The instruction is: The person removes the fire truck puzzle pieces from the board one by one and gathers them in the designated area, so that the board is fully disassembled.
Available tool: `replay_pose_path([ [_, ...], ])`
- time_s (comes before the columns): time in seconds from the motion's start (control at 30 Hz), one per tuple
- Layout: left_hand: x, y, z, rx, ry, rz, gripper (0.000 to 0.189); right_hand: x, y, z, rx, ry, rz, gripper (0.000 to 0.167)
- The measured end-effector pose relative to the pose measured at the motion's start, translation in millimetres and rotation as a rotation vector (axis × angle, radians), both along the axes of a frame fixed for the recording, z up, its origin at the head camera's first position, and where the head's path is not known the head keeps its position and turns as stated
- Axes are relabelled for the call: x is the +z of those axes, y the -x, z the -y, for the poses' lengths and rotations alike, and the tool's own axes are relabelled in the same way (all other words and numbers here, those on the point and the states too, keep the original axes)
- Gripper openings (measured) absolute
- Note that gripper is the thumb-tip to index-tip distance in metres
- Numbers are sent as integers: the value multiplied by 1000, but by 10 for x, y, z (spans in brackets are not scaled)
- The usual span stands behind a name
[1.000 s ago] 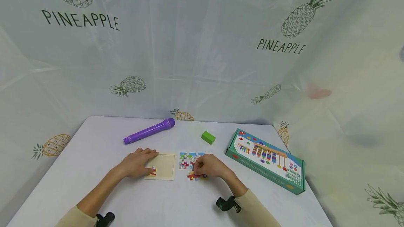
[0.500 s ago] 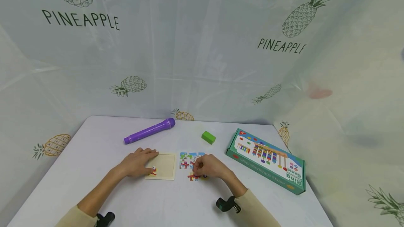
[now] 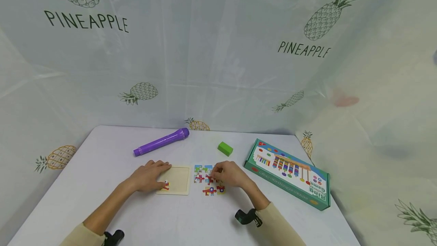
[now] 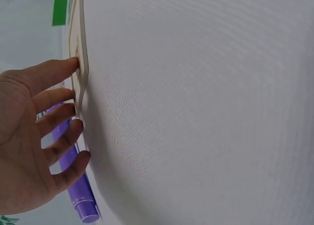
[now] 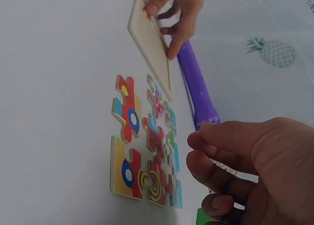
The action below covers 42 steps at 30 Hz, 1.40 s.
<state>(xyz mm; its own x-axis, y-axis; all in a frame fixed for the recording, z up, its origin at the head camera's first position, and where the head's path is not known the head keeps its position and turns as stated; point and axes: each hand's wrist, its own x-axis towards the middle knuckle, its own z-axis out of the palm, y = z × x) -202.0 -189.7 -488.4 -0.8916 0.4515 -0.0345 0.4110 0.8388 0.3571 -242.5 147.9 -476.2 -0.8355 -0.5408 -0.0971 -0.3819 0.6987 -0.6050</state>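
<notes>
My left hand (image 3: 147, 177) rests at the left side of a shallow wooden puzzle tray (image 3: 179, 180), fingers spread. Its thumb presses beside a small red and yellow puzzle piece (image 3: 166, 186) in the tray's near left corner, and the index finger touches the far left corner. Right of the tray lie several loose jigsaw pieces (image 3: 199, 178) in bright colours. My right hand (image 3: 230, 174) is over their right side, fingers loosely bent, thumb and index tips close together with nothing visible between them. Two pieces with blue wheels (image 5: 128, 110) lie nearest me; the hand covers part of the far ones.
A purple toy microphone (image 3: 161, 142) lies behind the tray. A green block (image 3: 225, 149) sits beyond the pieces. On the right is a green ring game box (image 3: 287, 174). A pineapple-print curtain (image 3: 211, 56) hangs behind the white table (image 3: 184, 219).
My right hand has shifted away from me and slightly right, off the near pieces, so their blue wheels now show. The left hand and the tray have stayed put.
</notes>
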Motion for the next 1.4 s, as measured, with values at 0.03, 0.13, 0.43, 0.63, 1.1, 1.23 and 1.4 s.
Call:
replay_pose_path([
  [0.03,-1,1,0,-1,1,0,66,6,4,-1,0,5,0,14],
  [0.13,-9,7,4,-2,3,-1,66,17,15,10,-3,14,1,14],
  [0.43,-38,34,30,-6,-8,7,69,17,51,319,7,28,-10,12],
  [0.63,-36,45,71,-18,0,36,80,-62,33,801,126,-42,-53,18],
  [1.1,-37,23,84,-85,-16,12,96,-213,-140,1453,324,-248,-321,32],
  [1.23,-51,36,85,-64,-12,21,96,-207,-155,1482,285,-237,-303,29],
  [1.4,-61,42,87,-35,-12,50,92,-226,-156,1484,199,-80,-173,17],
])
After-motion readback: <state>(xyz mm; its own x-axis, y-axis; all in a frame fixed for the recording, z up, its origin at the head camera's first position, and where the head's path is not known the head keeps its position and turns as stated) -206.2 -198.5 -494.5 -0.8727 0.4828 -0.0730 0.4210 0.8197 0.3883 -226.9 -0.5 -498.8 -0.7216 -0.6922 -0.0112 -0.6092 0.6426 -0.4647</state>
